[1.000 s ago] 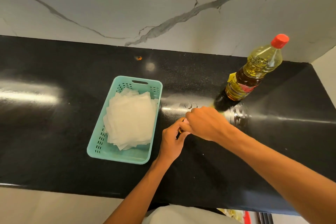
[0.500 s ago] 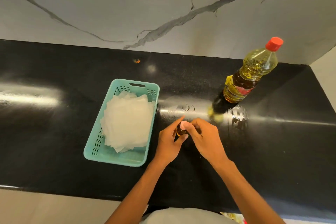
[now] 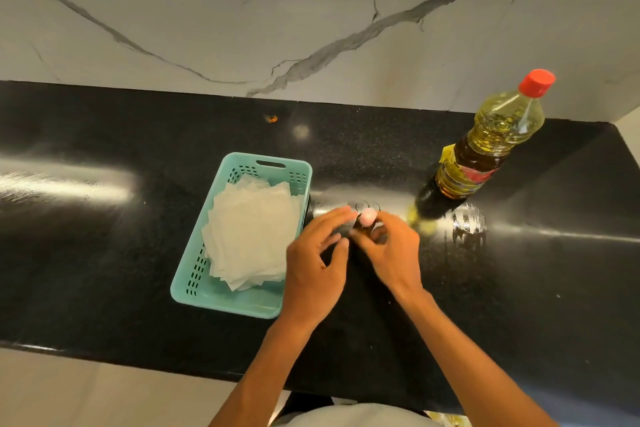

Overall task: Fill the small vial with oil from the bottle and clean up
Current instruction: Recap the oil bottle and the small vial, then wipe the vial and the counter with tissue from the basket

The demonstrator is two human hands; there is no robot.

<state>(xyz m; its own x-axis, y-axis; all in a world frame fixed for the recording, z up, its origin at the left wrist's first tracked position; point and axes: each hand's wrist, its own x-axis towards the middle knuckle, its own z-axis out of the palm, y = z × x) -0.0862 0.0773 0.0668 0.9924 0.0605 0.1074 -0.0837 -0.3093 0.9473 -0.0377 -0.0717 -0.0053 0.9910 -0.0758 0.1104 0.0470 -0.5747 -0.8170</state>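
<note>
**A:** Vial (image 3: pixel 365 224) is what matters, but take me down from the big things.

**B:** Black counter (image 3: pixel 104 253) under a marble wall. On it, a teal basket (image 3: pixel 225 302) of paper sheets (image 3: pixel 252 236). Well to its right the oil bottle (image 3: pixel 485 156) stands upright with its red cap (image 3: pixel 536 82) on. Just beside its base there is a glossy patch (image 3: pixel 465 227). I cannot tell whether that is spilled oil or only glare.

**A:** And the hands?

**B:** They are together between basket and bottle. Half a second ago the left hand (image 3: pixel 317 270) was pinching the vial. Now its fingers are spread and relaxed, holding nothing, with the index tip just beside the cap. The right hand (image 3: pixel 394 253) has its thumb and fingers curled round the vial's brown body.

**A:** So the grip has passed over.

**B:** Yes, left to right. The vial stands upright on the counter with its pale pink cap (image 3: pixel 367 217) on.

**A:** What does that mean for the job?

**B:** Both containers are capped, so I judge that no pouring is under way. The oil level inside the vial is too small to read. If that patch is oil, the sheets are close at hand for wiping.
</note>
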